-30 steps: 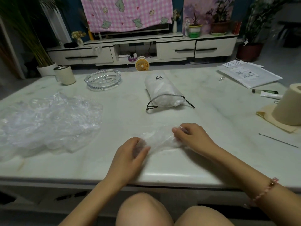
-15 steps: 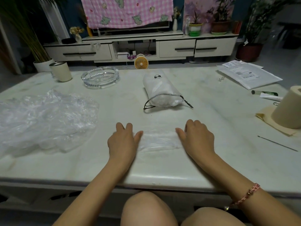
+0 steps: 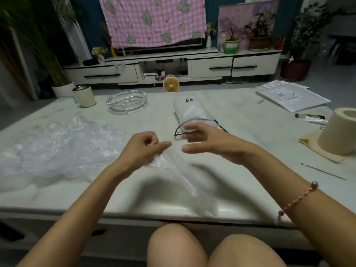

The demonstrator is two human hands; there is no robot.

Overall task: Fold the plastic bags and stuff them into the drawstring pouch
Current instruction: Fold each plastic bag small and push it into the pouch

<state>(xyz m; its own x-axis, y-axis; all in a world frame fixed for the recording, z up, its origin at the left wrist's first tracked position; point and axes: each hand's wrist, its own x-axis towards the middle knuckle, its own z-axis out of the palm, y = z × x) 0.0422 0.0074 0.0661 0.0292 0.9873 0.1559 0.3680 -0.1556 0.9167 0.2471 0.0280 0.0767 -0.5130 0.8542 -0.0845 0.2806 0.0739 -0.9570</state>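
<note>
1. Left hand [image 3: 143, 149]: raised over the tabletop [image 3: 250, 120]; fingers curled, grasping one end of a clear plastic bag [image 3: 179, 180]; exact pinch point blurred.
2. Plastic bag: trails from the left hand down and rightward to the near edge of the tabletop; motion-blurred; fold state not readable.
3. Right hand [image 3: 208, 144]: released; fingers straight and spread, grasping nothing; palm turned left, facing the left hand; no contact with the bag visible.
4. Drawstring pouch [image 3: 190, 110]: white; lies on its side at mid-tabletop, just beyond the right hand; mouth faces the near side; looks bulky; black cord [image 3: 178, 132] loops out at the mouth's left; right fingertips overlap the mouth in view, contact cannot be told.
5. Pile of plastic bags [image 3: 57, 149]: clear, crumpled; on the left part of the tabletop; well apart from the pouch.
6. Far left: cream cup [image 3: 84, 96], upright; glass ashtray [image 3: 126, 101] just to its right.
7. Right side: white mailer envelope [image 3: 292, 95] at the far corner; a small tube [image 3: 316, 119] nearer; a paper roll [image 3: 339, 130] upright at the right edge; a thin dark rod [image 3: 323, 171] lies nearer still.
8. Beaded bracelet [image 3: 300, 197] on the right wrist.
</note>
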